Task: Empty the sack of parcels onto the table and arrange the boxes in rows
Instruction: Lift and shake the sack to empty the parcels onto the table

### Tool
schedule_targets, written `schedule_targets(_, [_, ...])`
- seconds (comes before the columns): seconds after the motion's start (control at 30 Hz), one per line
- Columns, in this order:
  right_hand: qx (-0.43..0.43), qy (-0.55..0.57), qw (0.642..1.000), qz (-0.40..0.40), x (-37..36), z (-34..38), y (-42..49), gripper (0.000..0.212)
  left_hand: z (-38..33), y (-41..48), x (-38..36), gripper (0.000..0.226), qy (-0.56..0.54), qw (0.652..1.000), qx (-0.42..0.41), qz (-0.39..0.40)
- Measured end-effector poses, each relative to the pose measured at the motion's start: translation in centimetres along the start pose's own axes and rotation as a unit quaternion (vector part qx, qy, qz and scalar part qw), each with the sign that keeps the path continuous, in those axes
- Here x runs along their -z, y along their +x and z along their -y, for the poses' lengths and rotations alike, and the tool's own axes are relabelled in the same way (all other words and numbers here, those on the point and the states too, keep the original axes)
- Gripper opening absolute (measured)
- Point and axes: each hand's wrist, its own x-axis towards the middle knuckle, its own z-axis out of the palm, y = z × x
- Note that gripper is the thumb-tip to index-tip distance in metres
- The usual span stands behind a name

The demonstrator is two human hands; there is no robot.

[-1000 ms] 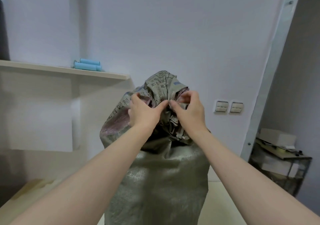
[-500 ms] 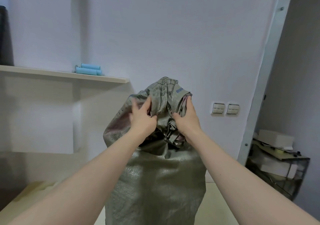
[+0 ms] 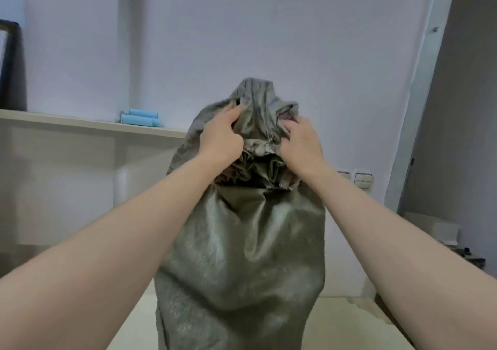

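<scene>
A tall grey-green woven sack [image 3: 242, 255] stands upright on the pale table [image 3: 349, 328] right in front of me, bulging and full. Its top is bunched into a crumpled neck. My left hand [image 3: 219, 137] grips the gathered cloth on the left side of the neck. My right hand [image 3: 300, 142] clutches the folds on the right side. Both sets of fingers are dug into the fabric. The parcels inside are hidden.
A wall shelf [image 3: 88, 126] at the left carries light blue rolls [image 3: 139, 118] and a dark frame [image 3: 12, 64]. Wall switches [image 3: 363, 180] sit right of the sack. White boxes [image 3: 430, 228] lie on a low rack at the far right.
Both hands have shifted apart on the sack's neck and now pull the bunched cloth outward. The view has tilted up, so the sack's top sits higher.
</scene>
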Motion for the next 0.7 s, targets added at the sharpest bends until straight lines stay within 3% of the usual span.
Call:
schedule_targets(0.1, [-0.125, -0.008, 0.991, 0.036, -0.2, -2.0, -0.8, 0.038, 0.8, -0.8, 1.0, 0.062, 0.089, 0.988, 0.125, 0.032])
schedule_targets(0.2, [-0.112, -0.003, 0.993, 0.027, -0.5, -2.2, -1.6, 0.043, 0.6, -1.2, 1.5, 0.061, 0.109, 0.978, 0.177, 0.014])
schedule_targets(0.3, [-0.132, 0.049, 0.990, -0.016, -0.1, -1.2, -1.9, 0.047, -0.2, -1.7, 2.1, 0.076, 0.125, 0.983, 0.136, 0.019])
schedule_targets(0.4, [-0.134, 0.038, 0.987, -0.079, 0.9, -0.9, -1.6, 0.042, -1.2, -1.6, 2.6, 0.054, 0.206, 0.971, 0.107, 0.050])
schedule_targets(0.47, [-0.098, 0.033, 0.992, -0.070, 0.9, -0.6, -1.6, 0.038, -1.7, -1.8, 2.6, 0.038, 0.256, 0.959, 0.110, 0.047])
schedule_targets(0.53, [-0.038, 0.031, 0.999, -0.002, 0.6, -0.2, -1.9, 0.035, -1.6, -2.4, 2.1, 0.035, 0.291, 0.951, 0.085, 0.053])
schedule_targets(0.57, [-0.014, 0.017, 0.998, 0.058, 0.6, 0.0, -2.3, 0.042, -1.3, -2.7, 1.9, 0.037, 0.296, 0.951, 0.067, 0.053])
schedule_targets(0.63, [-0.014, -0.018, 0.983, 0.181, 0.5, 0.2, -3.4, 0.087, -0.4, -3.4, 1.3, 0.047, 0.277, 0.959, 0.025, 0.046])
schedule_targets(0.7, [-0.031, -0.043, 0.972, 0.231, 0.0, 0.4, -4.5, 0.121, -0.1, -4.2, 0.8, 0.078, 0.253, 0.966, -0.010, 0.053])
